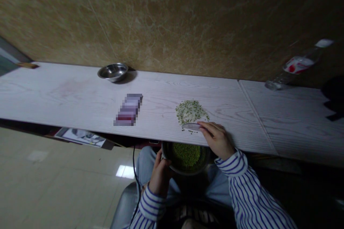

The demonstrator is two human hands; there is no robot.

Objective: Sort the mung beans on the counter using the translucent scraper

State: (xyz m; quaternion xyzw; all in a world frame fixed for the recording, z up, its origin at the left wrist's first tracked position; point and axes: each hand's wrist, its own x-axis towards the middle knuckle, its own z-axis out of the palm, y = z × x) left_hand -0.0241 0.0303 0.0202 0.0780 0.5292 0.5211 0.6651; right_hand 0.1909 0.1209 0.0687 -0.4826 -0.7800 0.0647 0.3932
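Note:
A loose pile of white grains mixed with small green beans (191,111) lies on the white wood-grain counter (161,86). At the pile's near edge, my right hand (217,139) pinches a thin, pale, flat piece with a curved edge (190,126); its exact kind is unclear. A few stray beans are scattered beside this piece. Below the counter's front edge, over my lap, a metal bowl (185,172) contains many green beans (186,154). My left hand (161,171) grips that bowl's left rim, thumb on the inner side. The counter hides the bowl's far rim.
Against the wall stands a small steel bowl (113,72) at the back left. A blurred-out flat object (129,110) lies left of the pile. Toward the right are a clear plastic bottle (298,65) and a dark object (334,96). A black cable (134,171) hangs near my left leg.

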